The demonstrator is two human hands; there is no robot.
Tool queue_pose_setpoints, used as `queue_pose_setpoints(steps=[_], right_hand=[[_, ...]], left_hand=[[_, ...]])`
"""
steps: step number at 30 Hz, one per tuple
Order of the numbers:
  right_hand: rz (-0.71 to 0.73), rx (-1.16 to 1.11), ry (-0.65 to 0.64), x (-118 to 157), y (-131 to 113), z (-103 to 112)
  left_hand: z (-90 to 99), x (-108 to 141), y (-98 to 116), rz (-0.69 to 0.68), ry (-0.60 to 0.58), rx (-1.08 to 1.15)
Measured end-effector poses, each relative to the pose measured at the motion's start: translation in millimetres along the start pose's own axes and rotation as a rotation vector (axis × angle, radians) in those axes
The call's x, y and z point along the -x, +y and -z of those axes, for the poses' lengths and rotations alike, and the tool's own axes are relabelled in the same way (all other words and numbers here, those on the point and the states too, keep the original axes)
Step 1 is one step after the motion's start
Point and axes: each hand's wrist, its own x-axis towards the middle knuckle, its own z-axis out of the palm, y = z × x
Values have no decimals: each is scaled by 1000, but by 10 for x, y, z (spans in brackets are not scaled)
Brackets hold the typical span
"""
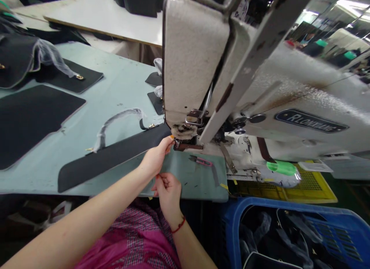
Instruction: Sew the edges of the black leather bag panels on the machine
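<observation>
My left hand (157, 156) reaches in under the sewing machine head (196, 57). Its fingers are closed at the right end of a long black leather-like panel (106, 163), beside the presser foot (185, 142); the fingertips are partly hidden. A handle wrapped in clear plastic (117, 118) is attached along the panel's far edge with gold hardware. Just below, near the table's front edge, my right hand (169, 188) is pinched, thumb against fingers, and anything between them is too small to make out. Pink thread snips (202, 160) lie right of the hands.
Black pieces (37, 118) and a plastic-wrapped strap (53, 55) lie on the table's left. Smaller black pieces (156, 102) sit behind the machine head. A blue basket (237, 211) of black parts stands at lower right, by a yellow crate (315, 184) and a green-ended spool (281, 167).
</observation>
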Motion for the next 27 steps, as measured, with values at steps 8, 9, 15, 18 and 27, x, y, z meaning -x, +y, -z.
queue_pose_setpoints(steps=[8,9,15,18,27], right_hand=[[126,46,32,-1,10,46],[138,36,31,-2,6,47],[134,-23,44,-14,-36,90],[103,-133,124,-23,-183,127],[38,-316,-1,-370,-761,-211]], left_hand=[[-92,312,17,-5,146,-322],[-120,326,23,7,160,-348],[-62,669,-132,-101,45,-115],[246,1034,12,-90,-219,-84],[397,-380,1292,-481,-716,-899]])
